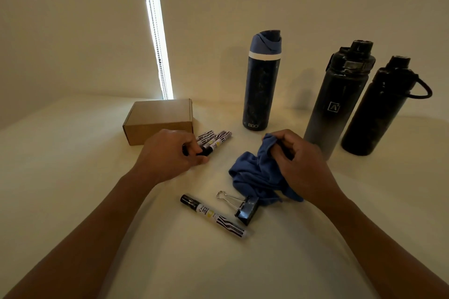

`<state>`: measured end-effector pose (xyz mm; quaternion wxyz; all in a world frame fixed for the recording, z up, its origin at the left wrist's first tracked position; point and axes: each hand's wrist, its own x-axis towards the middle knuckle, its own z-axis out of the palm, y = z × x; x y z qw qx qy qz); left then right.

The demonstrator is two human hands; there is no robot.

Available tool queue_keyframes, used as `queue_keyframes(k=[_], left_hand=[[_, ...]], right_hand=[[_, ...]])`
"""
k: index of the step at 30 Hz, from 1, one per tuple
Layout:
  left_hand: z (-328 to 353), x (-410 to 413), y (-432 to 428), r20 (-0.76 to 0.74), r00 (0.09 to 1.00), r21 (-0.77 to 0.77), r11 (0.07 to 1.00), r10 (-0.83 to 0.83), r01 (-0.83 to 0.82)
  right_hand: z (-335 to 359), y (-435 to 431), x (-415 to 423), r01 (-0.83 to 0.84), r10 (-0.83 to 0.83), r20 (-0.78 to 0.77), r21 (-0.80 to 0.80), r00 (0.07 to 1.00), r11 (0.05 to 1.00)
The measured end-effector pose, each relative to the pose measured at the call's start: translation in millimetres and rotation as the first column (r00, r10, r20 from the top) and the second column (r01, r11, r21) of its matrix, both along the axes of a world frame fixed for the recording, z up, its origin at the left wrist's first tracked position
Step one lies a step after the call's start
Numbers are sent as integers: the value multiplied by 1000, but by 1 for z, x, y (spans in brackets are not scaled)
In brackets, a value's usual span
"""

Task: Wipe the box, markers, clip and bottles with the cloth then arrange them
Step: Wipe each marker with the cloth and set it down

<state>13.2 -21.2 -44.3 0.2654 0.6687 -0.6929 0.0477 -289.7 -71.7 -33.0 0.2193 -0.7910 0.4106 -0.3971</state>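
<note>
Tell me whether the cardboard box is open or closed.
Closed. The cardboard box lies flat on the table with its lid flap down flush; no gap or contents show.

Table (73,177) with box (159,120), bottles (261,85)

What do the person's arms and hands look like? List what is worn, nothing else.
Both forearms are bare up to the frame's edge; no sleeves show. The left hand and the right hand wear no gloves. No watch, ring or bracelet is visible.
</note>
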Motion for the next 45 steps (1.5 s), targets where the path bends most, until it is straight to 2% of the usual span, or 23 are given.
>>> queue_keyframes(k=[5,10,13,15,18,21,23,25,27,29,33,37,40,42,45], left_hand=[[0,3,-1,-34,999,27,1000,0,1],[-1,6,-2,-36,998,42,997,-57,58],[3,0,-1,-60,985,29,986,-164,166],[12,-7,7,-147,951,79,955,-272,285],[30,-12,18,-263,877,305,828,-402,471],[37,-18,25,-293,850,569,635,-437,522],[35,-25,27,-273,850,663,552,-450,505],[33,-31,27,-255,845,685,529,-470,501],[31,-30,26,-266,834,651,548,-484,525],[30,-28,25,-267,832,571,616,-485,542],[30,-26,22,-303,845,279,806,-442,521],[28,-24,18,-393,854,-11,931,-340,366],[25,-26,14,-324,902,-143,958,-284,250],[22,-29,12,-245,922,-159,951,-299,266],[16,-35,10,-161,927,-184,933,-340,310]], right_hand=[[-3,1,3,-23,22,-38,-24,999,999],[-7,-6,6,-31,31,-3,-49,1000,998],[-9,-14,5,23,-23,20,-12,1000,1000],[-7,-18,1,36,-42,74,79,996,996],[-3,-14,-7,102,-100,81,-25,992,994],[-3,-9,-5,72,-69,82,-35,994,997],[-4,-8,-2,69,-68,54,-29,996,997],[-3,-6,0,66,-65,24,-42,998,997],[-2,-4,1,65,-64,13,-43,998,997],[-1,-2,1,59,-58,17,-33,998,998],[3,3,2,6,-10,84,49,996,999],[8,12,3,-148,127,165,122,978,982],[8,15,10,-199,184,122,125,975,972],[6,19,15,-209,198,105,102,974,973],[4,24,19,-205,187,181,88,966,975]])
